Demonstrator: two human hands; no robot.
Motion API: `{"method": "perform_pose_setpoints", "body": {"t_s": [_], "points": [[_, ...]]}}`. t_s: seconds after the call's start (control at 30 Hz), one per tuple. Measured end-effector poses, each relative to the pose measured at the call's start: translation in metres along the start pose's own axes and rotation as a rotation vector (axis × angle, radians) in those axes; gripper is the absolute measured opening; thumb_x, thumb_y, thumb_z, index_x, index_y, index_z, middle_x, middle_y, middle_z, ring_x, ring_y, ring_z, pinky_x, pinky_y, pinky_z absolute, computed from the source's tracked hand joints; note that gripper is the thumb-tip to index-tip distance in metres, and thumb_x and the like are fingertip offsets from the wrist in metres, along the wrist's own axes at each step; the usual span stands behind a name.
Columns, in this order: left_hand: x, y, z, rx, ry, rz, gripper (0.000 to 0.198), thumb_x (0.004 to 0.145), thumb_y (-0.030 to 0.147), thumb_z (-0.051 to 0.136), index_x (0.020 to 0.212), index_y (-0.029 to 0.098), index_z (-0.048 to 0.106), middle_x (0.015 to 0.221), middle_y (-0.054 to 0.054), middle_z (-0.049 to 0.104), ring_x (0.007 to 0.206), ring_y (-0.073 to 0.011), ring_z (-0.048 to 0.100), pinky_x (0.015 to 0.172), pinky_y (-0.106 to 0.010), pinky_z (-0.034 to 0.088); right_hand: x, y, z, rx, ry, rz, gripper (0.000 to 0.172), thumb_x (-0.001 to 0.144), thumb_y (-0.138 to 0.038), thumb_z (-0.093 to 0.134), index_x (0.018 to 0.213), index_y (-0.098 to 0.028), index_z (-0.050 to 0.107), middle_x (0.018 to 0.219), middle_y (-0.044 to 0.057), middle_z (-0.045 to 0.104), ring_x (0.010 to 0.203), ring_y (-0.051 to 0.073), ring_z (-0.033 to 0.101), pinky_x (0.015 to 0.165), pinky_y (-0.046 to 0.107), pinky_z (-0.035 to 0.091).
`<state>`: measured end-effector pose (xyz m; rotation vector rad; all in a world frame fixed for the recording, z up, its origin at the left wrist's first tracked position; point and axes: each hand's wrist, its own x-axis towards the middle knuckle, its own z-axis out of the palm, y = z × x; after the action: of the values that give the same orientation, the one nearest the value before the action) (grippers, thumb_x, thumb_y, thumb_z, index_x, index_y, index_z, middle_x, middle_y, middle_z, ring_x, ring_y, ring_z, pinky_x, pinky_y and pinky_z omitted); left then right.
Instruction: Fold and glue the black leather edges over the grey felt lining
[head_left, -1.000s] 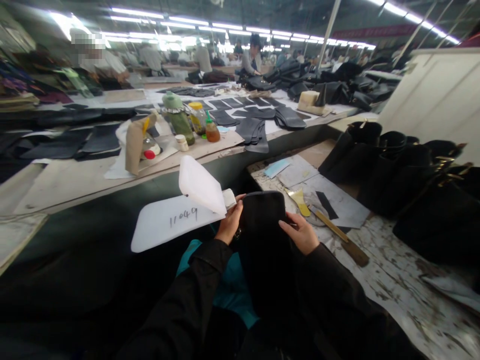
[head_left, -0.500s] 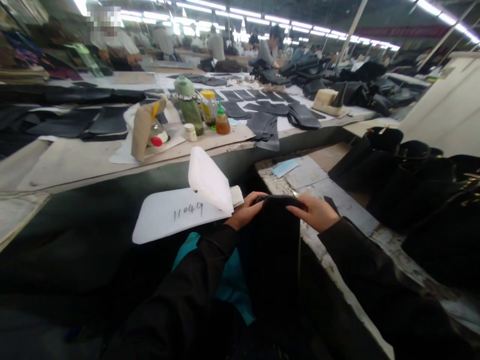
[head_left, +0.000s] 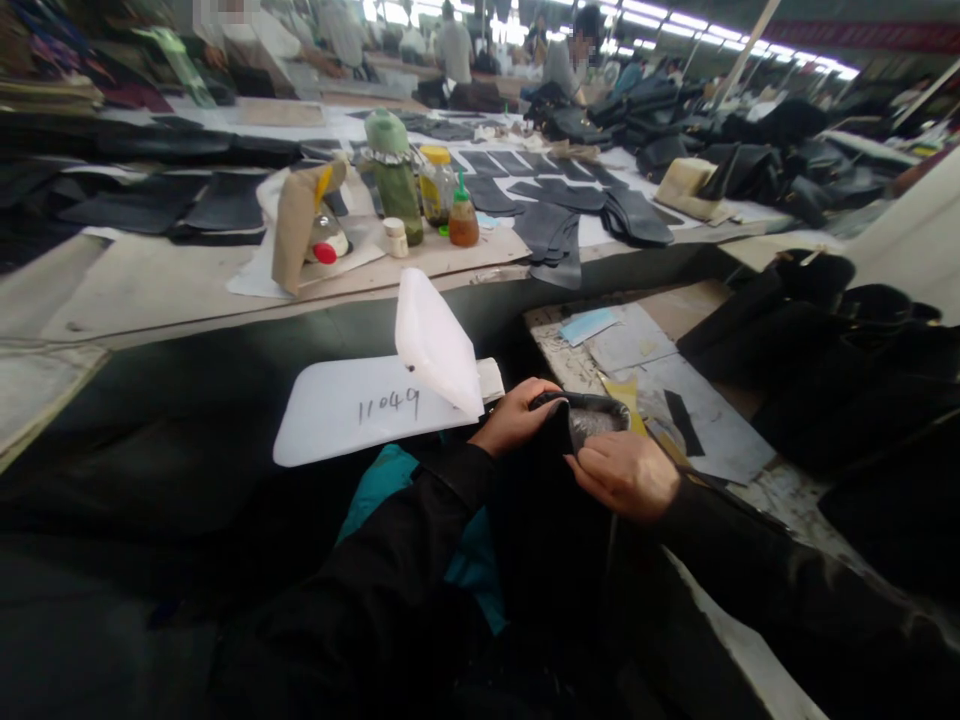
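Note:
A black bag [head_left: 555, 530] stands upright between my hands in front of my body, with its mouth parted and a shiny greyish inside [head_left: 596, 422] showing. My left hand [head_left: 517, 418] grips the left end of the rim, thumb on top. On the near right side of the mouth, my right hand [head_left: 626, 474] is closed on the bag's edge, its fingers curled. Just left of my left hand lies a white plastic board [head_left: 337, 405] with handwritten digits, and a second, folded white sheet [head_left: 436, 340] rises above it. The bag's lower part merges into dark shadow.
To the right, a worn bench [head_left: 720, 440] carries a light blue strip [head_left: 589, 326], a black scrap [head_left: 684, 422] and several black bags [head_left: 810, 350]. Across the gap, a long table holds a green bottle [head_left: 395, 185], an orange-brown glue bottle [head_left: 463, 220] and black cut pieces [head_left: 551, 235]. People work beyond.
The bag's mouth has come apart and its inside shows. My right hand has moved down and toward me, pulling the near edge. The view has shifted slightly.

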<state>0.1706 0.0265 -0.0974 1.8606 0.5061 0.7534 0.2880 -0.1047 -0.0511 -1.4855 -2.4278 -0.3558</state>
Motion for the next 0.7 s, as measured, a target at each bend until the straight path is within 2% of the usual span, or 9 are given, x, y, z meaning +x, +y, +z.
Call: {"method": "perform_pose_setpoints", "body": {"t_s": [0.1, 0.17, 0.23, 0.33, 0.4, 0.47, 0.53, 0.57, 0.7], "points": [[-0.003, -0.002, -0.003, 0.024, 0.022, -0.038, 0.027, 0.079, 0.041, 0.048, 0.090, 0.019, 0.059, 0.088, -0.002, 0.056, 0.086, -0.0159, 0.052, 0.077, -0.025, 0.039, -0.008, -0.018, -0.002, 0.051, 0.033, -0.190, 0.036, 0.088, -0.019, 0.037, 0.052, -0.016, 0.046, 0.051, 0.000, 0.043, 0.048, 0.011, 0.034, 0.050, 0.028, 0.020], [-0.005, -0.006, -0.006, 0.037, 0.042, -0.076, 0.028, 0.080, 0.043, 0.046, 0.092, 0.020, 0.058, 0.088, -0.001, 0.055, 0.086, -0.0156, 0.052, 0.076, -0.025, 0.039, -0.012, -0.023, -0.005, 0.114, 0.003, -0.228, 0.037, 0.088, -0.018, 0.035, 0.052, -0.017, 0.045, 0.051, 0.000, 0.042, 0.048, 0.012, 0.034, 0.049, 0.027, 0.021], [-0.006, -0.010, -0.009, 0.034, 0.036, -0.095, 0.028, 0.079, 0.044, 0.046, 0.092, 0.022, 0.058, 0.089, -0.001, 0.055, 0.085, -0.0151, 0.052, 0.077, -0.025, 0.039, -0.012, -0.017, -0.011, 0.094, 0.004, -0.124, 0.034, 0.088, -0.021, 0.038, 0.055, -0.016, 0.047, 0.054, 0.001, 0.045, 0.051, 0.012, 0.038, 0.050, 0.027, 0.026], [-0.004, -0.013, -0.009, 0.022, 0.018, -0.114, 0.028, 0.078, 0.045, 0.048, 0.091, 0.021, 0.058, 0.089, 0.000, 0.053, 0.086, -0.0146, 0.051, 0.079, -0.025, 0.039, -0.004, 0.010, -0.020, 0.086, 0.020, 0.143, 0.017, 0.085, -0.026, 0.046, 0.079, -0.014, 0.057, 0.075, 0.005, 0.056, 0.071, 0.015, 0.050, 0.064, 0.027, 0.036], [-0.003, -0.013, -0.007, 0.012, 0.015, -0.105, 0.029, 0.078, 0.045, 0.048, 0.090, 0.021, 0.058, 0.089, 0.000, 0.052, 0.085, -0.0143, 0.051, 0.079, -0.025, 0.039, 0.005, 0.027, -0.022, 0.243, -0.013, 0.243, 0.015, 0.084, -0.026, 0.049, 0.088, -0.015, 0.058, 0.084, 0.005, 0.058, 0.079, 0.016, 0.053, 0.071, 0.027, 0.039], [-0.003, -0.012, -0.006, 0.014, 0.020, -0.096, 0.030, 0.076, 0.047, 0.050, 0.089, 0.021, 0.057, 0.088, 0.000, 0.051, 0.084, -0.0141, 0.051, 0.078, -0.025, 0.039, 0.011, 0.032, -0.021, 0.403, -0.023, 0.304, 0.012, 0.084, -0.026, 0.051, 0.082, -0.017, 0.060, 0.079, 0.002, 0.059, 0.073, 0.014, 0.054, 0.067, 0.024, 0.041], [-0.005, -0.010, -0.006, 0.040, 0.035, -0.092, 0.031, 0.075, 0.048, 0.051, 0.090, 0.021, 0.057, 0.087, 0.000, 0.050, 0.083, -0.0142, 0.051, 0.077, -0.024, 0.040, 0.011, 0.022, -0.017, 0.447, 0.002, 0.312, 0.012, 0.083, -0.024, 0.052, 0.080, -0.017, 0.060, 0.074, 0.002, 0.059, 0.068, 0.012, 0.054, 0.062, 0.023, 0.041], [-0.007, -0.010, -0.006, 0.058, 0.046, -0.083, 0.031, 0.076, 0.048, 0.051, 0.092, 0.021, 0.057, 0.087, 0.000, 0.050, 0.084, -0.0142, 0.051, 0.078, -0.024, 0.040, 0.007, 0.011, -0.014, 0.429, 0.010, 0.264, 0.013, 0.084, -0.023, 0.050, 0.082, -0.016, 0.060, 0.074, 0.003, 0.059, 0.067, 0.013, 0.053, 0.061, 0.023, 0.041], [-0.014, -0.009, -0.009, 0.115, 0.101, -0.039, 0.029, 0.079, 0.046, 0.048, 0.095, 0.023, 0.056, 0.087, 0.000, 0.051, 0.085, -0.0138, 0.051, 0.080, -0.023, 0.038, -0.028, -0.052, -0.009, 0.352, -0.053, -0.098, 0.029, 0.088, -0.013, 0.030, 0.084, -0.010, 0.058, 0.071, 0.008, 0.057, 0.064, 0.016, 0.049, 0.056, 0.027, 0.039]]}}
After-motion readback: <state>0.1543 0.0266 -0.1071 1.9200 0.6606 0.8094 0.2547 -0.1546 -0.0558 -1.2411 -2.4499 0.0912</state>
